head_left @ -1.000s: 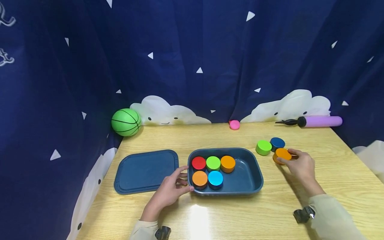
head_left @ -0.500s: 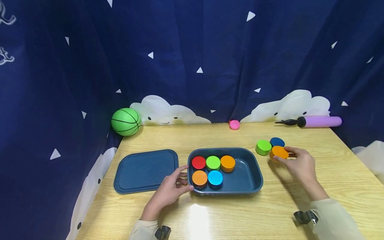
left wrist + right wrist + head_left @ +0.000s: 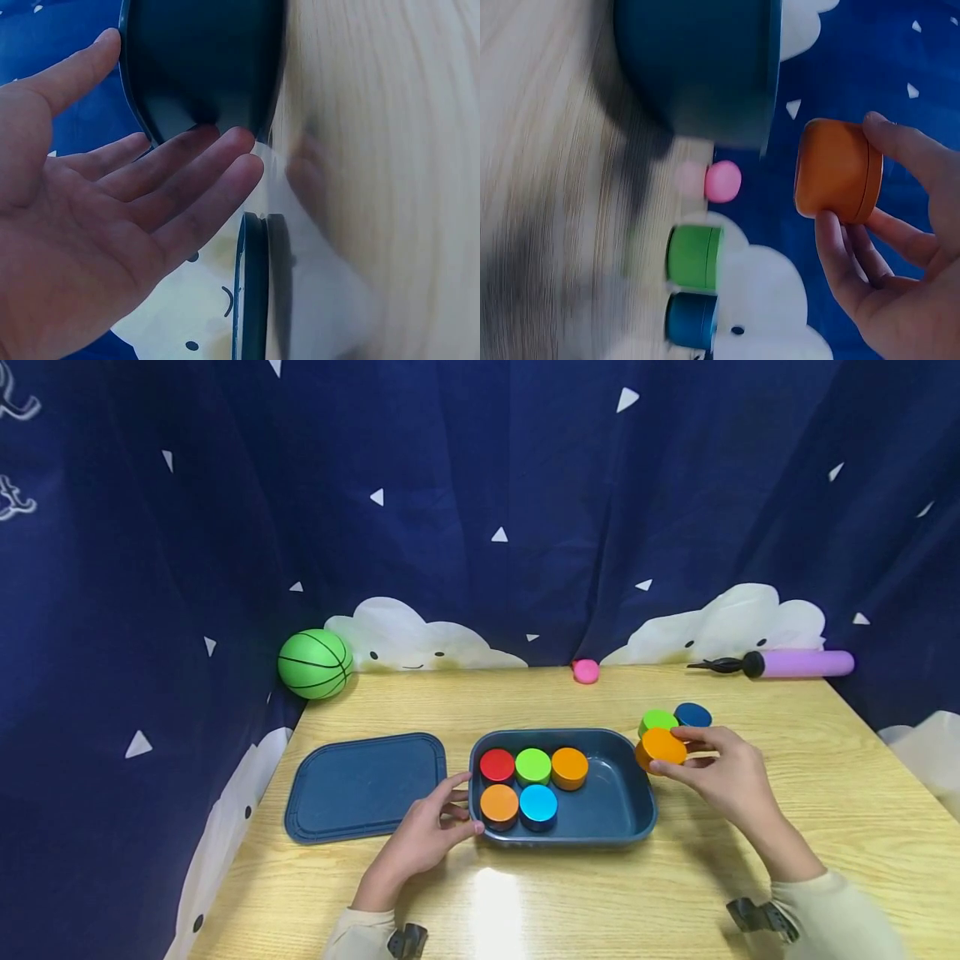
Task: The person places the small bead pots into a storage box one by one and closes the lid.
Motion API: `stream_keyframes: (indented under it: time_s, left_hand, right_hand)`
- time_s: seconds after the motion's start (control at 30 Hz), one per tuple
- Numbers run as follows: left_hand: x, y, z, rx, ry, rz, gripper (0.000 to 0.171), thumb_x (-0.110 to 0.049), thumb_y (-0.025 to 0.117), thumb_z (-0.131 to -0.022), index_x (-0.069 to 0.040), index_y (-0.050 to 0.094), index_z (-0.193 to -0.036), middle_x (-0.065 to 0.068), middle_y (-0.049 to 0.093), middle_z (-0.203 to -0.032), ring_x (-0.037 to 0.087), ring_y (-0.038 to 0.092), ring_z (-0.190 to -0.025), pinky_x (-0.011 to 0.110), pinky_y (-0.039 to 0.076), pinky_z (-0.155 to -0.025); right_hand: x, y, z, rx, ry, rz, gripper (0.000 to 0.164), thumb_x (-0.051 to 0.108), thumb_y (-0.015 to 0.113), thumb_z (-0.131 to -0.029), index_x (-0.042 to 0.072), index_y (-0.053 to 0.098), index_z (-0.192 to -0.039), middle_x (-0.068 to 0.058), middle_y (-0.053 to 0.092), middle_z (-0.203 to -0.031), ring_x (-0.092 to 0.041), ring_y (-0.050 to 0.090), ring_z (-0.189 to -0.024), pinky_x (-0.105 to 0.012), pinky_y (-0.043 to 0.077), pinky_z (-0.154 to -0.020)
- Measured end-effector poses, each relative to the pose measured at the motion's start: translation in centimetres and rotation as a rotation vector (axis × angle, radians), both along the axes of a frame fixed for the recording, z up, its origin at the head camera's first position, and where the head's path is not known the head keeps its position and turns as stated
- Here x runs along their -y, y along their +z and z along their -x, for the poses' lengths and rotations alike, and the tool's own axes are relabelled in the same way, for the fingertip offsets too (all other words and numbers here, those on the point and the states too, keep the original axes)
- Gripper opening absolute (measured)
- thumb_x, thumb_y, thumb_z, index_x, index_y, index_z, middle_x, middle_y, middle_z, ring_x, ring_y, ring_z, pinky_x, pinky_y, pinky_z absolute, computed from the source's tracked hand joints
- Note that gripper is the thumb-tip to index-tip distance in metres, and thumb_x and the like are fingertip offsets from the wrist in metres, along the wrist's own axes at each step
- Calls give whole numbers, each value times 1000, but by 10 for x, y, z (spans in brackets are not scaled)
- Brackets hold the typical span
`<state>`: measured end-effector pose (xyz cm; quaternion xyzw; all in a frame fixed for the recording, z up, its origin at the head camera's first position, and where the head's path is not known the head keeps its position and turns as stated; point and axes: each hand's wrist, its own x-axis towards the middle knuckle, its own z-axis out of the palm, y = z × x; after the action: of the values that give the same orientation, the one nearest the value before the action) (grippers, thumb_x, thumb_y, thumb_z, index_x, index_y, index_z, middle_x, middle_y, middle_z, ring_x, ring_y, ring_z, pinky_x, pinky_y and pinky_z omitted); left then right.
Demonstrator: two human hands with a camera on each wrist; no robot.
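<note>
A dark blue-grey rectangular box (image 3: 600,827) holds several small round tins: a red tin (image 3: 497,766), a green tin (image 3: 533,767), an orange tin (image 3: 569,767), a light-orange tin (image 3: 499,805) and a light-blue tin (image 3: 538,806). My left hand (image 3: 427,831) touches the box's left end with its fingers spread fairly straight, thumb at the near corner. Raised off the table by the box's right rim, another orange tin (image 3: 836,171) is pinched between the thumb and fingers of my right hand (image 3: 727,777). Just beyond it stand a second green tin (image 3: 657,721) and a dark-blue tin (image 3: 693,716).
A flat dark-blue lid (image 3: 367,789) lies left of the box. At the back are a green ball (image 3: 315,663), a small pink round thing (image 3: 586,672) and a purple hand pump (image 3: 802,664). A dark-blue curtain (image 3: 480,510) closes off the table's back.
My right hand has lifted the orange tin from beside the dark-blue one and carried it left to the box's right rim. My left hand stays in place.
</note>
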<state>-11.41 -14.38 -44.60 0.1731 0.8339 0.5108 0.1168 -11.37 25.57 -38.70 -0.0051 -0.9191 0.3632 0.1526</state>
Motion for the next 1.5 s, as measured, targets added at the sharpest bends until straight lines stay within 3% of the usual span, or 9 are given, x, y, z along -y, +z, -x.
stream_keyframes:
  time_s: [0.17, 0.37, 0.8, 1.0, 1.27, 1.5]
  left_hand:
    - [0, 1, 0, 4, -1, -5, 71, -21, 75, -93, -9, 39, -154, 18, 63, -136, 29, 66, -110, 38, 59, -94]
    - [0, 1, 0, 5, 1, -1, 71, -21, 75, -93, -9, 39, -154, 18, 64, -135, 29, 66, -110, 36, 60, -93]
    - [1, 2, 0, 21, -7, 10, 71, -24, 74, -94, -9, 39, -154, 17, 63, -136, 26, 66, -109, 37, 60, -93]
    - [1, 1, 0, 15, -10, 11, 72, -24, 74, -93, -8, 39, -154, 18, 63, -136, 26, 66, -108, 37, 60, -92]
    - [1, 2, -1, 4, -4, 12, 72, -22, 75, -93, -8, 40, -153, 19, 64, -135, 26, 67, -106, 38, 60, -93]
    - [0, 2, -1, -1, -3, 12, 71, -21, 75, -93, -8, 40, -153, 17, 65, -134, 25, 67, -105, 36, 60, -93]
  right_hand:
    - [18, -2, -3, -9, 78, 36, 58, 28, 93, -73, -2, 71, -117, -19, 68, -113, 5, 62, -82, -8, 55, -67]
    - [34, -8, -4, 10, 151, 84, 56, 22, 94, -71, -3, 71, -116, -18, 68, -113, -10, 67, -85, -14, 59, -69]
    - [56, -28, -1, 84, 286, -3, 50, 17, 94, -70, 3, 74, -114, -12, 70, -111, -16, 66, -84, -17, 60, -71]
    - [63, -33, 2, 132, 347, -22, 50, 14, 93, -69, 2, 74, -114, -10, 70, -109, -19, 67, -91, -25, 63, -75]
    - [72, -35, 4, 201, 377, -52, 51, 12, 93, -69, 2, 73, -115, -8, 67, -106, -22, 65, -97, -26, 63, -74]
    - [78, -37, 4, 187, 391, -98, 51, 11, 94, -67, 3, 74, -113, -7, 67, -104, -21, 66, -94, -25, 62, -72]
